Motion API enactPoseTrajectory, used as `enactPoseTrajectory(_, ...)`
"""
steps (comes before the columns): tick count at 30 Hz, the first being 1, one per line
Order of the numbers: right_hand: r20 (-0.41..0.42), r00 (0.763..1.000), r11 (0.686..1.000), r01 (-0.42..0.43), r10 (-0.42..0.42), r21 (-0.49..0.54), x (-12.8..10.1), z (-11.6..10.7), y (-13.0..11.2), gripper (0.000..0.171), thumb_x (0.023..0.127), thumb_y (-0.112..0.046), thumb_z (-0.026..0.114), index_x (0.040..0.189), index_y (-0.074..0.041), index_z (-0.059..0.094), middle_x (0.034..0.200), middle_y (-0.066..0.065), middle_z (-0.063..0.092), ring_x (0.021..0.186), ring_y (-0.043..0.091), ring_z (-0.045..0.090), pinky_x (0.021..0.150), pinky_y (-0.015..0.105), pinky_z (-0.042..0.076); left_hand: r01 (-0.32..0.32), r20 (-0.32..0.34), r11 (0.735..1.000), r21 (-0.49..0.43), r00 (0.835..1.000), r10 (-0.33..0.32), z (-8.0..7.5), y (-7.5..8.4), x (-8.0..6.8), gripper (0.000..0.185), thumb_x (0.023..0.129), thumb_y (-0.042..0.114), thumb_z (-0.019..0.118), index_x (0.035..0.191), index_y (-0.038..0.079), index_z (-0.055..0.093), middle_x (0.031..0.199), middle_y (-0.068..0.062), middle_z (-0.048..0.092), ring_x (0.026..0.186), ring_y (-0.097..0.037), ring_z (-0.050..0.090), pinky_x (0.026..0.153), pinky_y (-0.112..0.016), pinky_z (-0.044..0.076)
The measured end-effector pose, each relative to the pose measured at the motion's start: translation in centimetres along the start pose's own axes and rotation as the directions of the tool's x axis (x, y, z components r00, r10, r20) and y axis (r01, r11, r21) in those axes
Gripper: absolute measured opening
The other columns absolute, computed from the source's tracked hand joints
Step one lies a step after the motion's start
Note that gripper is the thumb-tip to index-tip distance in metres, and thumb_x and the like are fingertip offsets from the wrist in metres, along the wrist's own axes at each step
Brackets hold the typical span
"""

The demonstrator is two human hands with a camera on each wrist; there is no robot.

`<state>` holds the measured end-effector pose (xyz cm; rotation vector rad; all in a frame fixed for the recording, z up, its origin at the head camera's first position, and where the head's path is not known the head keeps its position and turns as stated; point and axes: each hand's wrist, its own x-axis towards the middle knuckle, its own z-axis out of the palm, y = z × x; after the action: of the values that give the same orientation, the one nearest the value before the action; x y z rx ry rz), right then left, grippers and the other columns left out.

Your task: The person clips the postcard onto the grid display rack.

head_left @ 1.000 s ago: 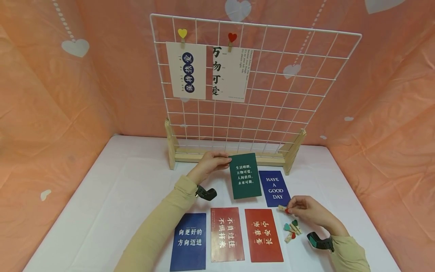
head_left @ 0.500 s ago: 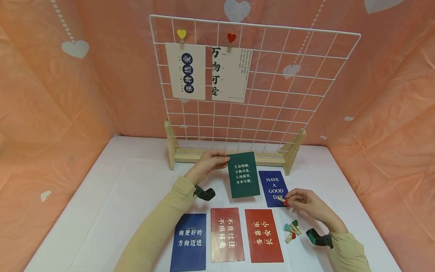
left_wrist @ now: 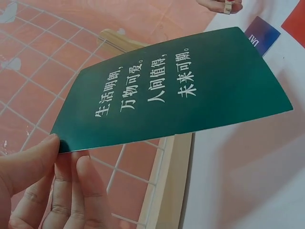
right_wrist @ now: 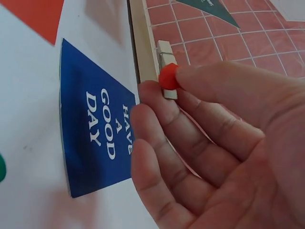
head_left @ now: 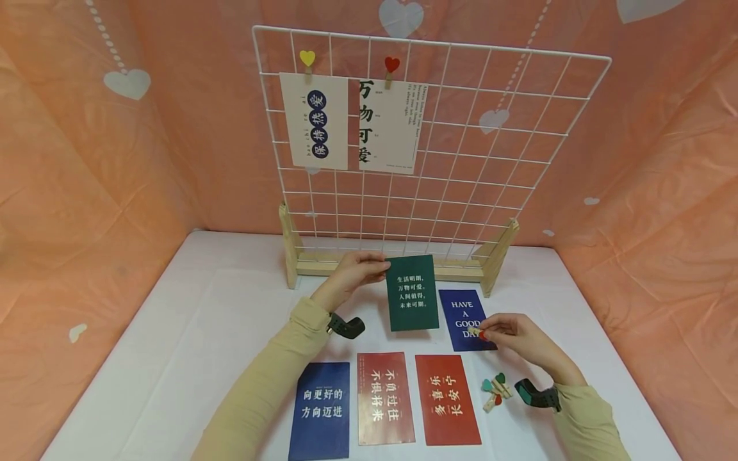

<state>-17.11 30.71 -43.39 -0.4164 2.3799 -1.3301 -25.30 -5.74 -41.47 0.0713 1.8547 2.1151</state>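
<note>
My left hand (head_left: 357, 274) pinches a dark green card (head_left: 412, 294) by its upper left corner, holding it off the table in front of the rack's base. White Chinese lettering covers the card (left_wrist: 171, 90) in the left wrist view. Over the blue "HAVE A GOOD DAY" card (head_left: 461, 307), my right hand (head_left: 521, 339) pinches a small wooden clothespin (right_wrist: 165, 52) with a red heart between thumb and fingers. Behind stands a white wire grid rack (head_left: 473, 153), where two cream cards hang: one (head_left: 300, 121) under a yellow heart clothespin, another (head_left: 398, 128) under a red one.
A blue card (head_left: 319, 429) and two red cards, one left (head_left: 375, 435) and one right (head_left: 444, 435), lie along the front. Several heart clothespins (head_left: 496, 390) are heaped below my right hand. Wooden feet (head_left: 500, 256) hold up the rack; orange cloth surrounds the table.
My right hand has lifted the red heart clothespin away from beside the pile, up and left over the blue card. The green card has shifted slightly left and up in my left hand.
</note>
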Motion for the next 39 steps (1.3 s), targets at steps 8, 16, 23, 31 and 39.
enactPoseTrajectory(8,-0.023,0.999,0.999,0.036,-0.036,-0.023,0.6,-0.2,-0.7,0.024,0.096,-0.014,0.059,0.111,0.004,0.063,0.105,0.019,0.066,0.094,0.033,0.062,0.076,0.026,0.053,-0.013,-0.008,1.0,-0.004,1.0,0.013,0.1,0.5,0.1,0.028,0.09,0.006,0.067,0.115,-0.006,0.061,0.102,-0.014,0.064,0.083,-0.017,0.066,0.086,-0.033,0.054)
enactPoseTrajectory(16,-0.046,0.998,0.999,0.031,-0.033,-0.036,1.0,-0.3,-1.3,0.026,0.096,-0.017,0.061,0.112,0.003,0.064,0.106,0.018,0.066,0.096,0.036,0.061,0.082,0.034,0.055,-0.022,-0.021,1.0,0.006,1.0,0.022,0.0,1.4,-0.1,0.029,0.09,0.009,0.067,0.116,-0.003,0.062,0.099,-0.012,0.065,0.081,-0.017,0.066,0.084,-0.033,0.055)
enactPoseTrajectory(23,-0.05,0.995,0.996,0.083,-0.085,-0.033,2.0,-0.3,-2.1,0.026,0.095,-0.016,0.062,0.112,0.003,0.064,0.105,0.017,0.067,0.097,0.039,0.062,0.083,0.031,0.055,-0.053,-0.017,0.998,0.031,0.998,0.053,0.2,2.2,-0.3,0.027,0.09,0.013,0.068,0.114,0.0,0.063,0.105,-0.012,0.063,0.094,-0.02,0.064,0.087,-0.031,0.053)
enactPoseTrajectory(31,-0.051,0.99,0.991,0.125,-0.128,-0.052,3.0,-0.2,-3.6,0.022,0.093,-0.013,0.065,0.108,0.003,0.063,0.1,0.014,0.067,0.094,0.037,0.062,0.081,0.022,0.053,-0.068,-0.014,0.998,0.002,0.998,0.068,0.6,3.2,-0.5,0.027,0.091,0.012,0.067,0.114,-0.001,0.063,0.108,-0.013,0.061,0.096,-0.022,0.062,0.092,-0.035,0.051)
enactPoseTrajectory(39,-0.083,0.984,0.987,0.155,-0.158,-0.043,3.5,-0.3,-4.8,0.02,0.093,-0.007,0.063,0.109,0.006,0.062,0.101,0.019,0.065,0.089,0.019,0.065,0.08,0.023,0.054,-0.084,-0.041,0.996,0.007,0.996,0.084,1.0,4.4,-0.6,0.024,0.09,0.012,0.068,0.111,0.0,0.064,0.104,-0.011,0.062,0.089,-0.02,0.062,0.091,-0.037,0.051)
